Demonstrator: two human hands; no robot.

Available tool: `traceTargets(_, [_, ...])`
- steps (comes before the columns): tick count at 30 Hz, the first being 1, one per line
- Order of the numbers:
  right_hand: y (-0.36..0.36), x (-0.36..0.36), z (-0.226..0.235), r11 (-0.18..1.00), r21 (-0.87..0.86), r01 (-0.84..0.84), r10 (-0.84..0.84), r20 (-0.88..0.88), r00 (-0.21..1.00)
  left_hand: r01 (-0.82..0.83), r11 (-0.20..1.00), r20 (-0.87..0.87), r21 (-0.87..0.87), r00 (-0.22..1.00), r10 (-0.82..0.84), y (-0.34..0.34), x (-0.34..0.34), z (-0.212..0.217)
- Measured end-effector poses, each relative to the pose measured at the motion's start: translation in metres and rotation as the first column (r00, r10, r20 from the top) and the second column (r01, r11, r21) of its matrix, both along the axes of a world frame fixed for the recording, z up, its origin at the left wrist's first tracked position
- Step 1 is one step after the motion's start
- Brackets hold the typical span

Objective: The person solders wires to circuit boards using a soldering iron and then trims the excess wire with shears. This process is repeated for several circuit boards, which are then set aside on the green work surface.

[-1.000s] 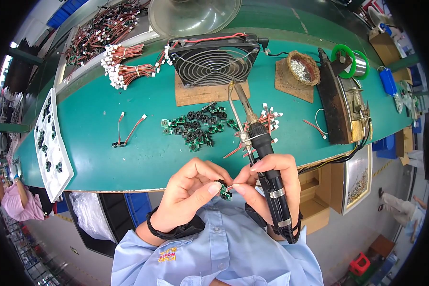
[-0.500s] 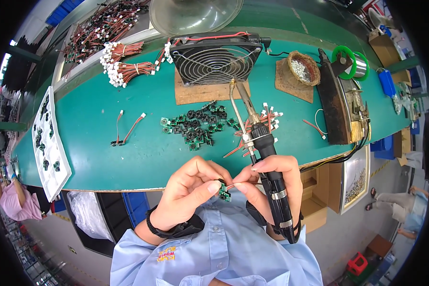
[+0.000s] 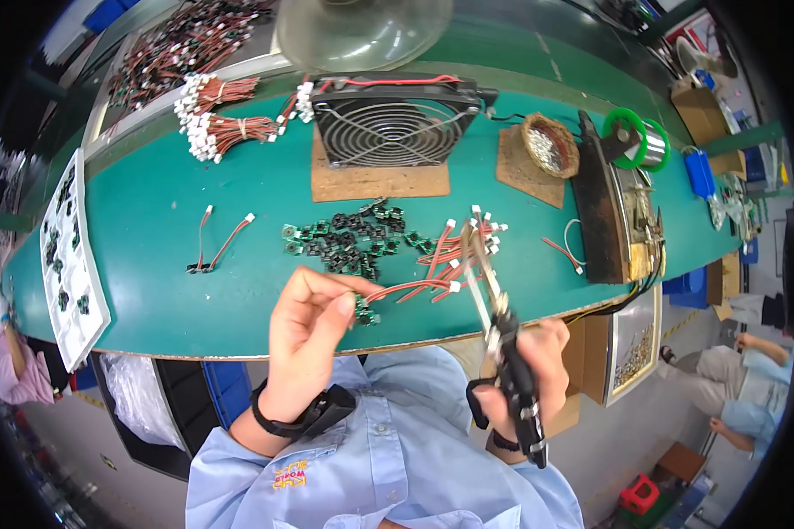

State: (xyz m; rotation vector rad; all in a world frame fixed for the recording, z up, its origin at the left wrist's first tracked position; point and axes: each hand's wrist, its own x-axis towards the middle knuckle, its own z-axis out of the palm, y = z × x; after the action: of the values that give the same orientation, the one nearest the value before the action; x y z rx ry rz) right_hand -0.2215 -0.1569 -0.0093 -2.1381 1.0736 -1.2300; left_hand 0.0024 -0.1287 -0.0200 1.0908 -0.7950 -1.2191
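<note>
- From where I stood, the left hand (image 3: pixel 302 322) had a green circuit board (image 3: pixel 367 314) pinched, red wires (image 3: pixel 415 286) trailing, near the front edge of the bench (image 3: pixel 159 304)
- Right hand (image 3: pixel 545 366), kinda blurry, was wrapped round a soldering iron (image 3: pixel 519 379)
- Green benchtop stretched left of the board pile (image 3: pixel 348 245)

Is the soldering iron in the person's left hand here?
No, the right hand grips the soldering iron, while the left hand pinches a small green circuit board.
</note>
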Motion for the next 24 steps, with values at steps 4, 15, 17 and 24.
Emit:
traceTargets(4, [0.012, -0.002, 0.002, 0.978, -0.086, -0.190, 0.183, -0.085, 0.979, -0.052, 0.996, -0.019, -0.078, 0.999, 0.051, -0.004, -0.009, -0.002])
traceTargets(15, [0.017, 0.008, -0.006, 0.955, -0.102, -0.280, 0.269, -0.111, 0.957, -0.111, 0.990, 0.014, -0.088, 0.994, 0.112, -0.003, -0.012, -0.002])
traceTargets(17, [0.016, 0.011, -0.006, 0.955, -0.102, -0.277, 0.267, -0.107, 0.958, -0.122, 0.988, 0.033, -0.091, 0.992, 0.126, -0.002, -0.012, -0.002])
traceTargets(24, [0.017, 0.012, -0.009, 0.957, -0.114, -0.268, 0.255, -0.115, 0.960, -0.091, 0.990, 0.028, -0.107, 0.995, 0.095, 0.000, -0.010, -0.001])
